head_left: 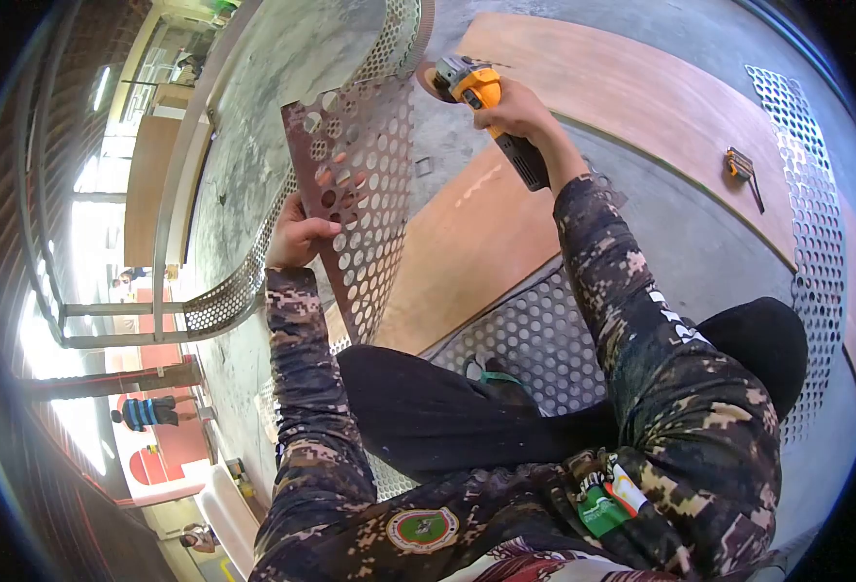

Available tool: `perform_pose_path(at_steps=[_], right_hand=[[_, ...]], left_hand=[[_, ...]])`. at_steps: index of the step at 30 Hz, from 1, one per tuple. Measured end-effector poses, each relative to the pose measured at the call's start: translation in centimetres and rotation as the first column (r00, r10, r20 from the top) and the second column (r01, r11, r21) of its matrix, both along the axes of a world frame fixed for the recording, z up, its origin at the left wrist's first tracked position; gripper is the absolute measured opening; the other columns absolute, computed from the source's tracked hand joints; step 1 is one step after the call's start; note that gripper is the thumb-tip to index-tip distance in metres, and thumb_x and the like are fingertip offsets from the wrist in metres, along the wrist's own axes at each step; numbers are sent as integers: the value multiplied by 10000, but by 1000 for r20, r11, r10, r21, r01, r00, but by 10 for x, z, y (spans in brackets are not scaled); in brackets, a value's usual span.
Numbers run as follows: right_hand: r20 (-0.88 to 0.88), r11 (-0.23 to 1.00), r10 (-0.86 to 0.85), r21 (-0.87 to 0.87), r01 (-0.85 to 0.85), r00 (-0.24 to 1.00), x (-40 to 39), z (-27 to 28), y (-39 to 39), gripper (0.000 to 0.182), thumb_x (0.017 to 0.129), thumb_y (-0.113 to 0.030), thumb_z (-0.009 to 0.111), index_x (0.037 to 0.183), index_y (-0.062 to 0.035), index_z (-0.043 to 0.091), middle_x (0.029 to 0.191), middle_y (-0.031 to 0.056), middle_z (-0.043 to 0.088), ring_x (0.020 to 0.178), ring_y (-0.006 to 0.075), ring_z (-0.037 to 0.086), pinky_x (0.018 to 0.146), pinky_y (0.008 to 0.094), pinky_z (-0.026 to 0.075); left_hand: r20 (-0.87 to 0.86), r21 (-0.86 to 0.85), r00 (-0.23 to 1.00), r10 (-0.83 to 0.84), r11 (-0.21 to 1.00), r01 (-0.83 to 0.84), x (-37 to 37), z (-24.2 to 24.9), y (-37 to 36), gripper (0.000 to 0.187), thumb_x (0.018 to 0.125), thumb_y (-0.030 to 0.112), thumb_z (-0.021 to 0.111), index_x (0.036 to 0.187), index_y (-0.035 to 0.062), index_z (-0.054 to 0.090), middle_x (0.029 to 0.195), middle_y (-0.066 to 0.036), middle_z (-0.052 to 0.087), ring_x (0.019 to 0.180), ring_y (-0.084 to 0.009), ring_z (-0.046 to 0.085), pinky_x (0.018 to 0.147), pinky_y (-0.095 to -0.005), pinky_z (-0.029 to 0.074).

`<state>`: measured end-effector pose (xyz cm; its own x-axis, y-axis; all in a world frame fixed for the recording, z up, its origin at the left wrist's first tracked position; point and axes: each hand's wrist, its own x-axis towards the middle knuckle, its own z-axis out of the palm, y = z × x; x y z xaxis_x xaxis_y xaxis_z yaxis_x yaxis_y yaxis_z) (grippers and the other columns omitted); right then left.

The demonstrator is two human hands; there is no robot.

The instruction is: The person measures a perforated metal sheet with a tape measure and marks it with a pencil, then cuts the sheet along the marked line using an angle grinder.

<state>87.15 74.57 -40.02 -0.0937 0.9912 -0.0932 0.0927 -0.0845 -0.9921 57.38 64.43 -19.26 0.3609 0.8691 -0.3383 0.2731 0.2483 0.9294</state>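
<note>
My left hand (299, 236) grips a perforated metal sheet (304, 145) by its brown long edge, thumb on the near face and fingertips showing through the holes. The sheet stands tilted above the floor, its lower end by my knee. In my right hand (525, 112) is a yellow-and-black angle grinder (478, 87), fingers wrapped around its body. The grinder's disc (435, 83) is right at the sheet's upper right corner, overlapping it in this view.
Plywood boards (631, 92) lie on the concrete floor, with a tape measure (739, 165) on one. A perforated strip (808, 223) runs along the right. Curved perforated metal (229, 312) joins a frame at left. A person in a striped shirt (145, 413) stands far off.
</note>
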Motion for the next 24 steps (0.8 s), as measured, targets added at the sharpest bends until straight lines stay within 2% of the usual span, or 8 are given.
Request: perform_pose_path(at_steps=[5, 7, 8, 10, 13, 20, 23, 24], right_hand=[[9, 998, -5, -70, 6, 1000, 1, -14, -9, 507, 567, -242, 785, 993, -2, 651, 855, 123, 697, 754, 244, 668, 693, 357, 534], [-175, 995, -84, -69, 73, 981, -1, -18, -16, 547, 570, -247, 792, 1037, -3, 642, 890, 127, 699, 789, 252, 674, 719, 361, 537], [-174, 995, -83, -74, 71, 981, -3, -17, -17, 547, 570, -247, 792, 1037, -3, 642, 890, 127, 699, 789, 252, 674, 719, 361, 537], [-214, 992, -56, 97, 78, 975, -9, -14, -16, 574, 633, -200, 789, 1150, -27, 611, 956, 70, 660, 816, 195, 639, 752, 345, 533], [-236, 984, -35, 164, 75, 971, -19, -1, -15, 572, 646, -189, 790, 1162, -28, 601, 962, 72, 657, 830, 191, 636, 764, 344, 533], [-203, 997, -6, 71, 21, 979, -35, -5, -16, 572, 623, -190, 797, 1137, -22, 613, 941, 76, 662, 807, 188, 638, 735, 327, 531], [-125, 1000, 9, 6, -9, 992, -30, -21, -10, 626, 559, -270, 814, 1100, -16, 627, 940, 129, 691, 832, 268, 670, 749, 361, 540], [-165, 1000, 22, -6, -23, 986, -24, -22, -12, 580, 570, -267, 815, 1065, -23, 638, 902, 106, 680, 801, 240, 658, 723, 352, 533]], left_hand=[[-11, 19, 1000, 18, 1000, -18, -2, 4, -2, 960, 608, -32, 570, 1523, -8, 280, 1424, -280, 478, 1278, -382, 532, 1076, -474, 441], [-14, 22, 1000, 26, 999, -26, -2, 6, -2, 958, 610, -38, 569, 1523, -9, 279, 1431, -277, 471, 1276, -380, 534, 1074, -473, 442], [-14, 23, 999, 30, 999, -30, -3, 6, -2, 957, 612, -45, 567, 1523, -9, 278, 1438, -274, 465, 1274, -379, 536, 1072, -473, 444], [3, 9, 999, 33, 999, -33, -6, 4, 0, 948, 614, -52, 564, 1519, -10, 285, 1443, -272, 461, 1278, -382, 532, 1072, -475, 444], [36, 1, 999, 23, 1000, -23, -2, 5, 2, 917, 624, -77, 569, 1504, -23, 318, 1450, -245, 469, 1296, -373, 521, 1069, -468, 448], [72, 109, 997, -4, 994, -4, -8, 11, -5, 853, 619, -115, 578, 1452, -49, 405, 1556, -126, 371, 1366, -395, 447, 1076, -501, 441], [85, 103, 996, 20, 994, -29, -13, 11, -10, 844, 627, -117, 575, 1450, -52, 401, 1554, -135, 369, 1375, -401, 432, 1082, -510, 437], [83, 103, 996, 21, 994, -30, -12, 11, -10, 844, 627, -117, 575, 1450, -52, 401, 1554, -135, 369, 1375, -401, 432, 1082, -510, 437]])
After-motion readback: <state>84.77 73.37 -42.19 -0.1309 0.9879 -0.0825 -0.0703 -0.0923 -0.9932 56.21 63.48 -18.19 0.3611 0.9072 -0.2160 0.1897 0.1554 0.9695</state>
